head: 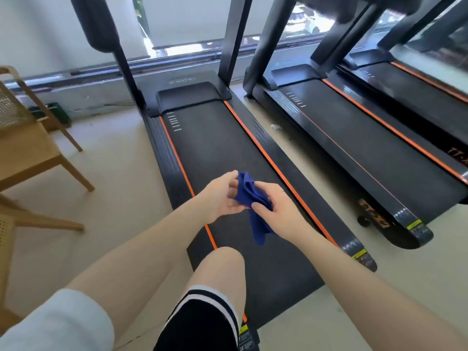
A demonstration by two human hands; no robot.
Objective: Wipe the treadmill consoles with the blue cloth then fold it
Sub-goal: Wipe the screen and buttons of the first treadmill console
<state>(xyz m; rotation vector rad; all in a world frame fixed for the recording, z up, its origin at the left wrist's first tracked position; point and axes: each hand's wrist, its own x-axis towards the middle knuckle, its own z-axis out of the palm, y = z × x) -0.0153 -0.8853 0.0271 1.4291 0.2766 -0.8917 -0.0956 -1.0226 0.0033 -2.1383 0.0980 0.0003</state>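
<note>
Both hands out in front, over the belt of the nearest treadmill [228, 148], roughly mid-belt between its two orange side stripes.

Blue cloth [249, 198] bunched between the hands, in the air above the belt. Lower end hangs loose below the right wrist; upper end sticks up between the two hands.

Right hand [274, 206]: fingers curled around the cloth, thumb laid across the bunched part. Firm hold.

Left hand [222, 196]: palm turned toward the cloth, fingers partly bent, fingertips and thumb touching the cloth's left side. Whether they pinch it or only rest against it, cannot tell.

A bare knee [222, 264] is raised below the hands, over the near end of the belt; dark shorts with white stripes at the bottom edge of view. White sleeve [58, 323] on the left arm, bottom left corner.

Second treadmill [367, 148] just beside the first on the right, a third [425, 82] beyond it at the right edge. Consoles out of view, only uprights showing at the top.

Wooden chairs [27, 153] on the floor at the left edge. Window along the far wall.
</note>
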